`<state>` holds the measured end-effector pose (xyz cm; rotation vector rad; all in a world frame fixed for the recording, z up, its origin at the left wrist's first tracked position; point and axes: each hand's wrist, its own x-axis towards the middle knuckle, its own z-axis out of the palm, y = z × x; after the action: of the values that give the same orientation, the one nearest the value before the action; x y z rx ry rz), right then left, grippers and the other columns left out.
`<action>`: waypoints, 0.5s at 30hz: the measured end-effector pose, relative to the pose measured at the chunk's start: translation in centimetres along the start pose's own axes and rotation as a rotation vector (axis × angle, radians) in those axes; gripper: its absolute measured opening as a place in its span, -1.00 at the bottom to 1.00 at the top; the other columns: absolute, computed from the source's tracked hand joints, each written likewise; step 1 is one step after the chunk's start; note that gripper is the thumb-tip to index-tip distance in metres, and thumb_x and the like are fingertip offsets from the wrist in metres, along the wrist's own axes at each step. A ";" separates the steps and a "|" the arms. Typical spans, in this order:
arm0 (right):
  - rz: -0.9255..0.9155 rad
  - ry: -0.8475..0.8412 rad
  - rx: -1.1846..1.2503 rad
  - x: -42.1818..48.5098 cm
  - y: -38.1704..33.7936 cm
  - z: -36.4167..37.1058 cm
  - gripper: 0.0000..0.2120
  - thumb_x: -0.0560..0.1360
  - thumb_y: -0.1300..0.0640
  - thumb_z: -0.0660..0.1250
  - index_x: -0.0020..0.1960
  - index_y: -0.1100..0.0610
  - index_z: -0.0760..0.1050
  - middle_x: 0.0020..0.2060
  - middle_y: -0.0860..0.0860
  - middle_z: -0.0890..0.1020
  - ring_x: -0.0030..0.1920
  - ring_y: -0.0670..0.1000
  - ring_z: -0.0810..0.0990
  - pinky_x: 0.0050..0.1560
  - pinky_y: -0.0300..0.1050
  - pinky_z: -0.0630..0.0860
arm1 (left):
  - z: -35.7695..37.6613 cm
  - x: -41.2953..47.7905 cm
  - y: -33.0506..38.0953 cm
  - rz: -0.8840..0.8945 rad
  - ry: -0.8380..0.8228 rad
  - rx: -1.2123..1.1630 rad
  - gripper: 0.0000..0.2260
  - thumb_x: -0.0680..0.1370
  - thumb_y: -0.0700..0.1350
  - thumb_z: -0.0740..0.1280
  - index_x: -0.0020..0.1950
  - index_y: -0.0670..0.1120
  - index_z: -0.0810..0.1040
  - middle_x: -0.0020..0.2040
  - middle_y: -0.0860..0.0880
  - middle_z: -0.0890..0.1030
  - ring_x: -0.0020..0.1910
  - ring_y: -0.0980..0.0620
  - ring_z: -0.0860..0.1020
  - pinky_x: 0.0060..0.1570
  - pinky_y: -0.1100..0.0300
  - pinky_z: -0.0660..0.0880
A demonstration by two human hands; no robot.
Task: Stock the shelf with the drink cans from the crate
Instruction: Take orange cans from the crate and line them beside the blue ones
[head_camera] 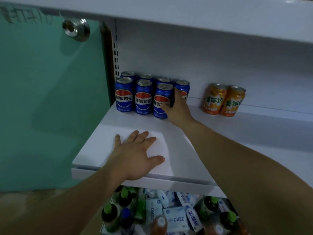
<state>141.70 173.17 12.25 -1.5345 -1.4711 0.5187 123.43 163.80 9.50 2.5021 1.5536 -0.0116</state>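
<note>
While the left hand (133, 155) rests spread on the shelf (171, 131), the right hand (177, 109) clasps a blue can (160, 94).

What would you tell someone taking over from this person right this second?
Left hand rests flat on the shelf near its front edge.
Right hand grips the rightmost front blue can, standing on the shelf.
Done: seven blue cans stand at back left, two orange cans to their right.
Left: let go, fetch more; the crate is out of view.
</note>
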 end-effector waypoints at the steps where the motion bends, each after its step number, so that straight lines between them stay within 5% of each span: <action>1: 0.005 0.001 0.000 0.2 0.1 0.3 -0.31 0.55 0.17 0.34 0.56 0.02 0.07 0.47 0.00 0.33 0.44 0.03 0.32 0.41 0.05 0.33 | 0.0 0.0 0.0 0.001 -0.001 -0.001 -0.33 0.50 0.40 -0.02 0.55 0.19 -0.06 0.57 0.16 -0.13 0.54 0.10 -0.18 0.44 -0.25 -0.24; 9: 0.060 -0.010 -0.053 -0.3 0.3 0.6 -0.28 0.53 0.06 0.36 0.56 0.02 0.05 0.47 0.01 0.32 0.44 0.05 0.32 0.40 0.05 0.35 | 0.2 0.2 -0.4 -0.009 -0.003 -0.020 -0.33 0.49 0.41 0.00 0.54 0.19 -0.03 0.57 0.16 -0.10 0.54 0.11 -0.16 0.45 -0.24 -0.25; 12: 0.096 -0.075 -0.166 -2.3 -0.3 -2.3 -0.37 0.52 0.01 0.36 0.50 0.04 0.19 0.41 0.04 0.40 0.38 0.09 0.41 0.25 -0.10 0.39 | 0.0 0.3 -0.7 -0.021 -0.008 -0.038 -0.32 0.49 0.42 0.00 0.54 0.19 -0.01 0.57 0.16 -0.08 0.54 0.11 -0.13 0.45 -0.24 -0.23; 15: 0.201 -0.104 -0.373 -5.9 -0.7 -8.1 -0.34 0.56 -0.10 0.29 0.54 0.06 0.12 0.49 0.07 0.28 0.44 0.12 0.32 0.28 -0.12 0.33 | -0.8 0.3 -0.8 -0.032 -0.025 -0.068 -0.32 0.49 0.42 0.01 0.54 0.20 0.00 0.57 0.16 -0.07 0.55 0.09 -0.11 0.45 -0.25 -0.21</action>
<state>146.67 164.97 15.13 -1.9883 -1.5650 0.4634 122.82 164.54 10.08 2.4157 1.5576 0.0058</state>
